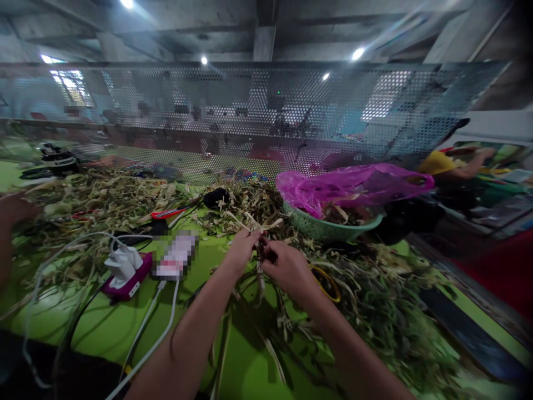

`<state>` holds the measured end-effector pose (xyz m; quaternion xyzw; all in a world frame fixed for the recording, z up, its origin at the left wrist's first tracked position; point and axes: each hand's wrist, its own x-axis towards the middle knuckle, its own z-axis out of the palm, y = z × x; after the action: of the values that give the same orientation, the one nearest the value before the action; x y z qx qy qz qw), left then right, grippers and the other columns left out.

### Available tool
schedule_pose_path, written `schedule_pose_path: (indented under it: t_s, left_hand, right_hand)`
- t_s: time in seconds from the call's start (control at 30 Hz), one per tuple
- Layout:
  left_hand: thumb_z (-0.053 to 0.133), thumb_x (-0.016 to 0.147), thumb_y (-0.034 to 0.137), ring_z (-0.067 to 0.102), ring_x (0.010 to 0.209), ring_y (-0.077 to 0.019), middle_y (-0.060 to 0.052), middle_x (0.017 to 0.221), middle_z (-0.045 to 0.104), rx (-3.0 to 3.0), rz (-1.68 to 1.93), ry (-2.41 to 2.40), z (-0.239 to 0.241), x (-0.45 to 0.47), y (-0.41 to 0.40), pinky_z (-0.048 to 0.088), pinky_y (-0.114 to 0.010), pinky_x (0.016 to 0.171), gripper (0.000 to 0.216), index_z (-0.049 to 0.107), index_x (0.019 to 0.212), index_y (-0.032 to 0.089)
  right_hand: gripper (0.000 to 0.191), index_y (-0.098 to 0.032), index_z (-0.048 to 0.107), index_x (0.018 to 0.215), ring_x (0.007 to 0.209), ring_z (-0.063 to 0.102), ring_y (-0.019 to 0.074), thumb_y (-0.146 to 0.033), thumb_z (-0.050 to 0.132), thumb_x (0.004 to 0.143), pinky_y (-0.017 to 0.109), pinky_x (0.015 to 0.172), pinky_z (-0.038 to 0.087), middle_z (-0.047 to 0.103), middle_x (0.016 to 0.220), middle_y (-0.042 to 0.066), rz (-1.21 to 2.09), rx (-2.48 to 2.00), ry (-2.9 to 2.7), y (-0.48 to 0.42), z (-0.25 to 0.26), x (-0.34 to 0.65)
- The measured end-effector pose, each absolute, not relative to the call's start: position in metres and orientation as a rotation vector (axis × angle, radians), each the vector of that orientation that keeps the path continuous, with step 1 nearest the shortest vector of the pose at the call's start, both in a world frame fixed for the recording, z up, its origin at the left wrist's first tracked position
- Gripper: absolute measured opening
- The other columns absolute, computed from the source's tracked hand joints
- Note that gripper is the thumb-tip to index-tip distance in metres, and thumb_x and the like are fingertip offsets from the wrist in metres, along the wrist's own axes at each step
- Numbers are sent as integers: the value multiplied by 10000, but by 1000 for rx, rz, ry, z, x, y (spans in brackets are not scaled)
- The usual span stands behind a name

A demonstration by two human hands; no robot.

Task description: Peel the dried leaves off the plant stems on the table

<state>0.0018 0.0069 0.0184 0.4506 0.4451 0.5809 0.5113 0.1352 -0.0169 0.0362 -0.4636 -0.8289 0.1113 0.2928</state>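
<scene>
My left hand and my right hand meet over the middle of the table, fingers pinched close together. Between them they hold a small bunch of pale dried plant strips, its ends sticking out above the fingers and more strands hanging below. The fingertips partly hide where the strips are gripped. Just beyond lies a heap of dried plant strips. Greener, stringy stalks are piled to the right of my right forearm, near a yellow ring.
A green basket with a pink plastic bag stands behind my right hand. On the left are a phone with cables, a purple power strip and a red cutter. Another person's hand reaches in. A perforated metal screen stands behind.
</scene>
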Motion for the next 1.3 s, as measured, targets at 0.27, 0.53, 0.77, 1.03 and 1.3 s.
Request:
schedule_pose_path:
  t_s: [0.27, 0.53, 0.77, 1.03, 1.3]
  left_hand:
    - [701, 665, 414, 428, 570, -89, 21, 638, 529, 866, 1297, 882, 22, 0, 2, 345, -220, 582, 289, 592, 762, 165]
    - [691, 666, 448, 400, 538, -62, 36, 633, 488, 864, 1227, 880, 21, 8, -2, 294, -203, 549, 321, 569, 766, 168]
    - [675, 670, 488, 395, 573, -81, 21, 672, 527, 1038, 1146, 943, 26, 4, -4, 296, -219, 583, 344, 578, 753, 169]
    - [646, 698, 484, 377, 592, -119, 15, 626, 532, 1226, 1045, 903, 26, 14, -10, 294, -243, 589, 321, 657, 808, 184]
    - [643, 707, 303, 416, 610, -127, 19, 631, 541, 1333, 1007, 852, 29, 16, -11, 355, -257, 688, 145, 666, 757, 169]
  right_hand:
    - [302, -169, 641, 832, 565, 451, 114, -455, 628, 736, 238, 545, 346, 592, 675, -6, 1052, -1122, -1510, 9, 32, 156]
    - [342, -168, 581, 659, 512, 394, 91, -479, 723, 634, 229, 514, 309, 517, 562, -41, 1162, -1055, -1269, 15, 24, 157]
    - [299, -180, 670, 790, 676, 535, 153, -439, 718, 649, 264, 625, 424, 633, 709, 13, 1056, -1087, -1424, 19, 25, 163]
    - [267, -185, 658, 716, 646, 550, 134, -431, 724, 637, 265, 652, 445, 638, 704, -9, 1234, -982, -1336, 12, 30, 159]
    - [237, -176, 608, 713, 614, 501, 133, -396, 688, 674, 274, 640, 421, 571, 656, -20, 1003, -1052, -1359, 21, 24, 167]
